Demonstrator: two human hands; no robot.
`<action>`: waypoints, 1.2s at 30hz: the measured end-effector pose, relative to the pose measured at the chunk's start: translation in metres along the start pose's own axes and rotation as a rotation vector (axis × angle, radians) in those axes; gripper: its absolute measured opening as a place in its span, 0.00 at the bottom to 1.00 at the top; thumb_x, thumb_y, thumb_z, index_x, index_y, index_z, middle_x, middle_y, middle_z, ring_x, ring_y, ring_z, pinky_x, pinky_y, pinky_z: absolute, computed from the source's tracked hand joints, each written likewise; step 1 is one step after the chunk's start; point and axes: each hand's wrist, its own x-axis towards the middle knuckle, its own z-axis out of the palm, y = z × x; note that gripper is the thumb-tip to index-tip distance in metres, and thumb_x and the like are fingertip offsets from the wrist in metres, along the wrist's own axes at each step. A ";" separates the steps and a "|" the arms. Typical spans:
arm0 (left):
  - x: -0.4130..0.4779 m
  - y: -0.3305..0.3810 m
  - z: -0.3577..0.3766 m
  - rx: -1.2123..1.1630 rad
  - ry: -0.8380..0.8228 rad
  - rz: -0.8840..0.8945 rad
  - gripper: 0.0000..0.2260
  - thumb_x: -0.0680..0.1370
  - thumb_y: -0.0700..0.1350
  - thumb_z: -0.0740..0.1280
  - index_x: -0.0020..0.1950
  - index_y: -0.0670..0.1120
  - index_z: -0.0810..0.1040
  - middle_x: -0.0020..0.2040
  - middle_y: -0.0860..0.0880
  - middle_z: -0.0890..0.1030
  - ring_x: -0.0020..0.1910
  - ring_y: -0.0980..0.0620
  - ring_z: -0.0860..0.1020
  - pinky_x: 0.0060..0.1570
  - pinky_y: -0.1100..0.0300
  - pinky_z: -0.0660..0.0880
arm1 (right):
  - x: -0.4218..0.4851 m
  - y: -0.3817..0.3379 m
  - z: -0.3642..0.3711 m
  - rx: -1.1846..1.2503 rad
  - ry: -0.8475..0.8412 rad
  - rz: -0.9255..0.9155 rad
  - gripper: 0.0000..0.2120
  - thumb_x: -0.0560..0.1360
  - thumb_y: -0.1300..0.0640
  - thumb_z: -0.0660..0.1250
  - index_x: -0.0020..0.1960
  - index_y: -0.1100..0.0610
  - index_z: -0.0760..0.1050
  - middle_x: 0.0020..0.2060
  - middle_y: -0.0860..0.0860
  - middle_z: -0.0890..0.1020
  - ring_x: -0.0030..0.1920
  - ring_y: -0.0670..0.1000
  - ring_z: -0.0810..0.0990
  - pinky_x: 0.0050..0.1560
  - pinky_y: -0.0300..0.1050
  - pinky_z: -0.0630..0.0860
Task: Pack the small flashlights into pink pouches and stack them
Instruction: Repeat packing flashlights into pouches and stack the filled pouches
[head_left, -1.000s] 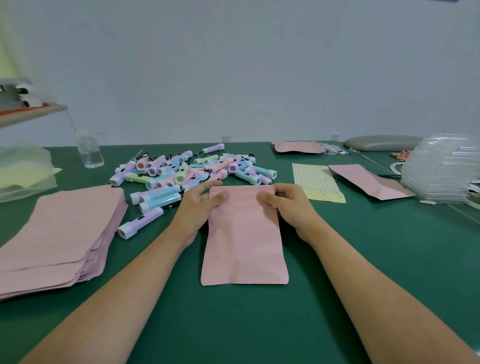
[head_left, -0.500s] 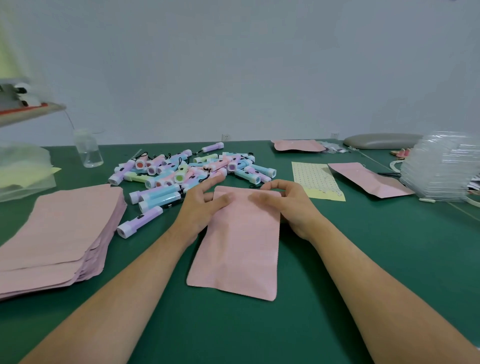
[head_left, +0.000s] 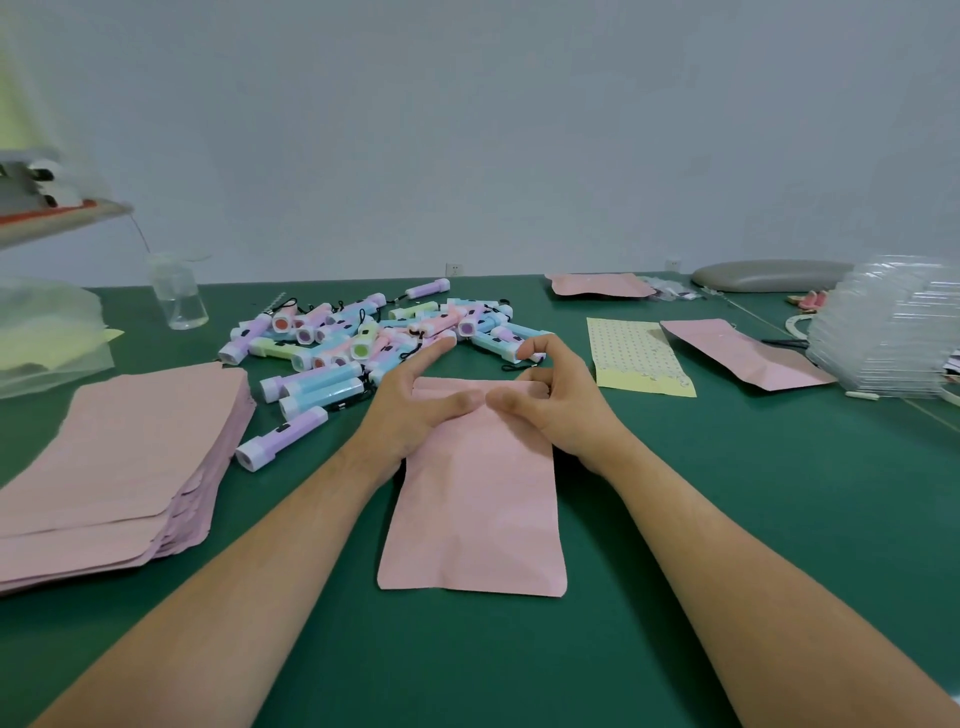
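The pouch's top edge is hidden under my left fingers and right fingers where they pinch it, and I cannot tell if its mouth is open. Left of my fingers, the pouch stack runs out of view, as does the shelf above it. Far right of them, the clear stack is cut off. The small bits by it are too blurred to name.

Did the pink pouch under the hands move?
Yes. The pink pouch swung its near end slightly left, toward the stack of pouches, which stayed put.
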 end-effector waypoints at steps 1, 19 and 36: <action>0.000 -0.001 0.001 0.010 0.010 0.007 0.35 0.71 0.51 0.82 0.76 0.60 0.74 0.75 0.61 0.72 0.75 0.63 0.63 0.69 0.61 0.58 | 0.000 0.001 -0.001 -0.012 0.001 0.004 0.20 0.73 0.54 0.79 0.58 0.47 0.71 0.38 0.50 0.80 0.32 0.45 0.74 0.35 0.39 0.72; -0.002 -0.001 0.003 -0.120 -0.112 0.020 0.17 0.78 0.52 0.76 0.67 0.55 0.83 0.57 0.65 0.85 0.55 0.63 0.84 0.48 0.71 0.79 | 0.004 -0.003 -0.010 0.016 0.010 0.022 0.20 0.72 0.56 0.81 0.56 0.47 0.74 0.51 0.66 0.83 0.42 0.57 0.86 0.48 0.58 0.82; -0.010 0.001 0.010 -0.169 0.000 -0.041 0.05 0.78 0.47 0.76 0.52 0.49 0.88 0.47 0.49 0.89 0.45 0.52 0.88 0.43 0.66 0.81 | 0.000 0.005 -0.054 -0.098 -0.106 0.202 0.10 0.72 0.50 0.80 0.50 0.54 0.86 0.42 0.52 0.88 0.32 0.44 0.79 0.31 0.38 0.72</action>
